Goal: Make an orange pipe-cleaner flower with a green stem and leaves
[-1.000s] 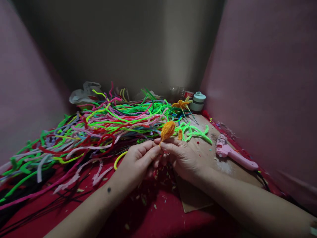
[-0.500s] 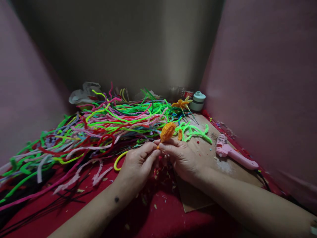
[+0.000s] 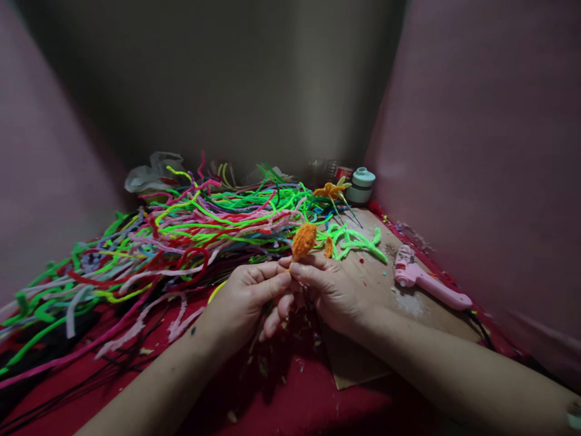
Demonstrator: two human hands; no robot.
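An orange fuzzy petal piece (image 3: 304, 241) stands up between my hands, pinched at its lower end. My left hand (image 3: 254, 297) grips the base of it between thumb and index finger, with the other fingers loosely curled below. My right hand (image 3: 331, 290) pinches the same base from the other side, its thumb close to my left thumb. Just behind my right hand lies a smaller orange piece (image 3: 329, 247), beside bright green fuzzy stems (image 3: 358, 241) on a brown board (image 3: 376, 281).
A large heap of coloured fuzzy stems (image 3: 218, 221) covers the left and back. A pink glue gun (image 3: 426, 281) lies at the right on the board. Behind are an orange and yellow flower (image 3: 333, 191), a pale green jar (image 3: 362, 184) and a plastic bag (image 3: 154, 172).
The orange piece has turned between my fingers and shows a rougher side. My left hand has rotated, with its lower fingers now visible below the thumb.
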